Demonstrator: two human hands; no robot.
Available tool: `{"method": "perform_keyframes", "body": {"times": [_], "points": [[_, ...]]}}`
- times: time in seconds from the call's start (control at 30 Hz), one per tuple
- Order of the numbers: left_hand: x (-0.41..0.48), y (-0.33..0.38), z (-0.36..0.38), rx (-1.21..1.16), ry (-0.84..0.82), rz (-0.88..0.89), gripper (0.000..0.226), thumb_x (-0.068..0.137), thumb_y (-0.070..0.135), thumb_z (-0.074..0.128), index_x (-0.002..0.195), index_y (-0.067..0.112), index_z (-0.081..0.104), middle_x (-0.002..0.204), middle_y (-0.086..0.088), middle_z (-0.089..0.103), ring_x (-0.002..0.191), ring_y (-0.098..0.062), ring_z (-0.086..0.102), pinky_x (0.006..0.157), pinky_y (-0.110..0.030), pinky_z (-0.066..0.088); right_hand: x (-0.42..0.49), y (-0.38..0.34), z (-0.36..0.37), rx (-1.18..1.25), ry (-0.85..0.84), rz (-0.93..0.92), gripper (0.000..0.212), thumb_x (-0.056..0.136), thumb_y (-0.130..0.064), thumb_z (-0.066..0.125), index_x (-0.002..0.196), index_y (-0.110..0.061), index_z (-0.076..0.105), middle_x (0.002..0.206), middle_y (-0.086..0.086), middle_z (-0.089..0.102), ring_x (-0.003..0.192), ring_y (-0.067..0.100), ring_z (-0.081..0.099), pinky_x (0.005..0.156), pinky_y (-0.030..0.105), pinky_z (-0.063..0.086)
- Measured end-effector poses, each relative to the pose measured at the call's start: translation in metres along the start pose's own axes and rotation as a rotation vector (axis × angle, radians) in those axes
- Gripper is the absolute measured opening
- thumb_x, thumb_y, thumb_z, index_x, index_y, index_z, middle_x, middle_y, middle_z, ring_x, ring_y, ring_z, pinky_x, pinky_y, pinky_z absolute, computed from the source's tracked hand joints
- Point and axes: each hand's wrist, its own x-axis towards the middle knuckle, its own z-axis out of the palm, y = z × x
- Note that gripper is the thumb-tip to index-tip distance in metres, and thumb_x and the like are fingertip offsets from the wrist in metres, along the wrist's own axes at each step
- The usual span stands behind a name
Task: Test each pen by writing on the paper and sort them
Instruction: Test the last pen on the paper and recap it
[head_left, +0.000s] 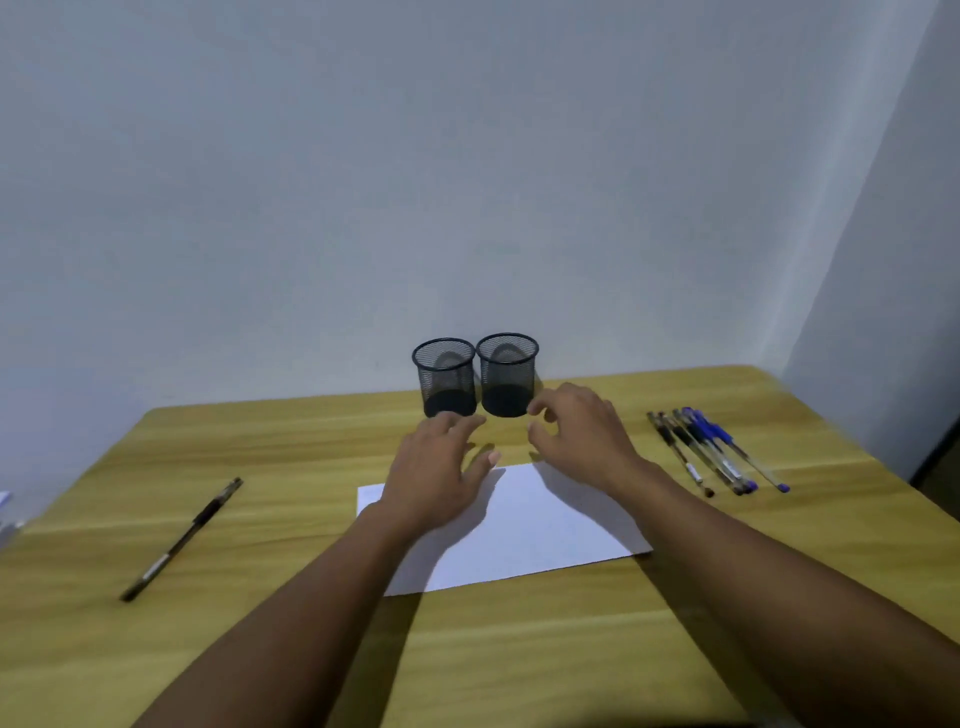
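Observation:
A white sheet of paper (524, 530) lies in the middle of the wooden table (519, 649). Two black mesh pen cups stand side by side at the back, the left cup (444, 376) and the right cup (507, 374); both look empty. Several pens (714, 449), black and blue, lie in a row at the right. One black pen (182, 540) lies alone at the left. My left hand (441, 467) hovers over the paper's far left corner, fingers spread. My right hand (576, 434) is just in front of the right cup, fingers curled and apart, holding nothing.
A pale wall rises right behind the cups. The table's right edge runs just past the row of pens. A small white object (6, 512) shows at the far left edge of the view.

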Motion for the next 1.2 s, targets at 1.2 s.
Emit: {"method": "perform_keyframes", "body": {"times": [1.2], "points": [[-0.012, -0.05, -0.084, -1.351, 0.383, -0.766, 0.014, 0.101, 0.018, 0.058, 0.091, 0.012, 0.066, 0.082, -0.001, 0.065, 0.082, -0.016, 0.073, 0.072, -0.03, 0.05, -0.01, -0.138, 0.06, 1.149, -0.595, 0.22, 0.03, 0.092, -0.022, 0.075, 0.099, -0.019, 0.047, 0.094, 0.011, 0.077, 0.081, 0.024, 0.071, 0.06, 0.031, 0.041]]}}
